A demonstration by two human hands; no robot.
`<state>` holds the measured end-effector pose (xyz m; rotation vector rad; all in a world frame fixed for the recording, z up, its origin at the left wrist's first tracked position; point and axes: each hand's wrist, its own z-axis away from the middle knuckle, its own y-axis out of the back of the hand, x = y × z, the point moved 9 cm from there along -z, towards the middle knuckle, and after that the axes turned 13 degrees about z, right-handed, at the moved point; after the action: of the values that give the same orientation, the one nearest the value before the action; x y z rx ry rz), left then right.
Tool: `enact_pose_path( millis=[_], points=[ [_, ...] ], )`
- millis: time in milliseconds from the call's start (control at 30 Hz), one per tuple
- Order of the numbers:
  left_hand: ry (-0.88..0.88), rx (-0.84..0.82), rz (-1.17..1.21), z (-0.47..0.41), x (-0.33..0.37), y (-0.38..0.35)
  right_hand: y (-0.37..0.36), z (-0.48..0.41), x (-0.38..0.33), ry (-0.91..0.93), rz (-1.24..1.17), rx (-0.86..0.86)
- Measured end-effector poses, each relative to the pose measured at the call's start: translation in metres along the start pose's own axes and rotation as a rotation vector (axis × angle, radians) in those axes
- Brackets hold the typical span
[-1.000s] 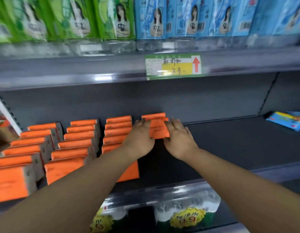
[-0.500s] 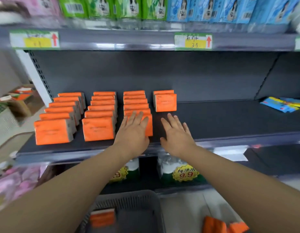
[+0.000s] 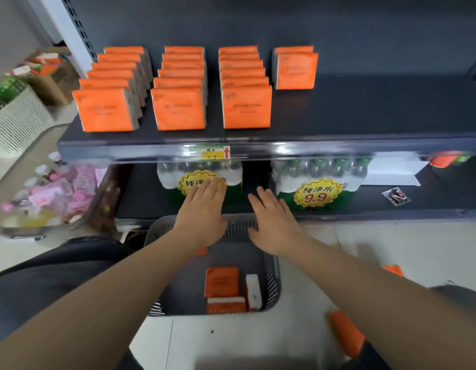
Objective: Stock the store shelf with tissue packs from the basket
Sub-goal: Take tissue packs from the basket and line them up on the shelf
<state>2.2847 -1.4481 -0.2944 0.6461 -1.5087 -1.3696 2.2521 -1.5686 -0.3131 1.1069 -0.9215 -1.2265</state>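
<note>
Hands since before: both have come down from the shelf edge and now hang over the basket; the view has tipped down too, so the upper shelf is out of sight.
Left hand: flat, palm down, fingers straight and close together, holding nothing, above the far rim of the basket.
Right hand: flat as well, fingers a little spread, holding nothing, just beside the left one.
Shelf packs: orange tissue packs standing upright in four rows (the row at the right shows only two).
Basket packs: a few orange ones lie in the near right corner; their exact number is hard to tell.
Hidden: the left forearm covers part of the basket floor, and a small orange bit shows from under the left wrist.
Blurred: the print on the packs cannot be read.
Shelf: a dark grey board with a price label on its front edge.
Lower shelf: wrapped water bottles with yellow stickers; the left fingertips overlap one sticker.
Floor: pale tiles; loose orange packs lie beside the right forearm, partly behind it.
Left side: a white slotted crate, a cardboard box and pink goods, all blurred.
</note>
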Motion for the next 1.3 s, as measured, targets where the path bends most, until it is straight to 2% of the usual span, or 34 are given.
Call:
enact_pose_path(
  millis=[167,367,600,833,1300],
  points=[
    [0.090,-0.153,0.066,0.015,-0.038,-0.072,-0.068,0.005,-0.007,-0.018,-0.064,-0.157],
    [0.187,-0.306,0.096,0.027,-0.069,-0.148,-0.146,0.003,-0.004,-0.142,-0.220,-0.354],
    [0.263,-0.417,0.144,0.032,-0.097,-0.217,-0.218,-0.009,-0.008,-0.224,-0.173,-0.540],
    [0.290,-0.547,0.080,0.018,-0.124,-0.272,-0.267,-0.019,0.003,-0.375,-0.235,-0.621],
    [0.278,-0.648,0.074,0.000,-0.139,-0.339,-0.312,-0.018,0.018,-0.551,-0.421,-0.702]
  ],
)
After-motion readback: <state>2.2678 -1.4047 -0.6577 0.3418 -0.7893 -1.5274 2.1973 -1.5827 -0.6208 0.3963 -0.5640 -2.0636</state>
